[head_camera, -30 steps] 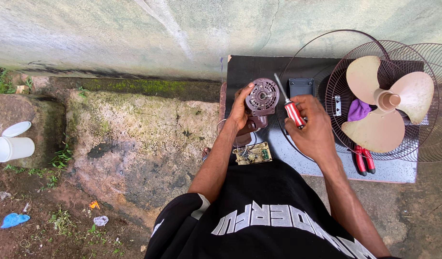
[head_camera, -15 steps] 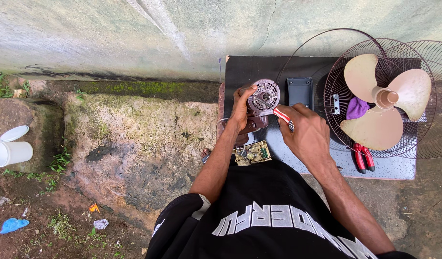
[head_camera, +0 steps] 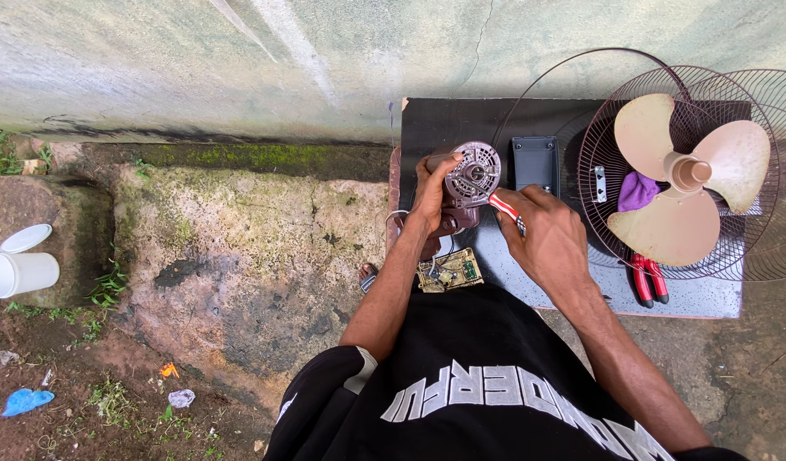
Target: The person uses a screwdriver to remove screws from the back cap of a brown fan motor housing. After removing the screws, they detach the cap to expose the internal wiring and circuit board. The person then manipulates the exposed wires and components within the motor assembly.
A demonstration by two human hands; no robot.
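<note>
Item: fan motor [head_camera: 470, 177], round, grey, vented end cap facing up toward you, its shaft axis running roughly toward the camera; position, on the near-left part of the dark board [head_camera: 461, 119] set against the wall. Your left hand [head_camera: 433, 192] is wrapped around the motor's left side, fingers closed on the housing, forearm running down and left toward your body. Your right hand [head_camera: 547, 239] is clamped on a screwdriver [head_camera: 502, 207] with a red-and-white handle; the tool's long axis slants up and left, tip end toward the centre of the motor cap, handle end buried in your fist; whether the tip touches the cap cannot be told. The two hands sit close together, just either side of the motor. Nearby: small green circuit board [head_camera: 449, 271] just below the motor, wires leading up; black rectangular box [head_camera: 535, 162] just right of the motor; wire fan guard [head_camera: 666, 230] holding a beige three-blade propeller [head_camera: 687, 183] and a purple cloth [head_camera: 636, 192]; red-handled pliers [head_camera: 647, 277] under the guard's near rim; white cup [head_camera: 19, 273] well apart at far left
</note>
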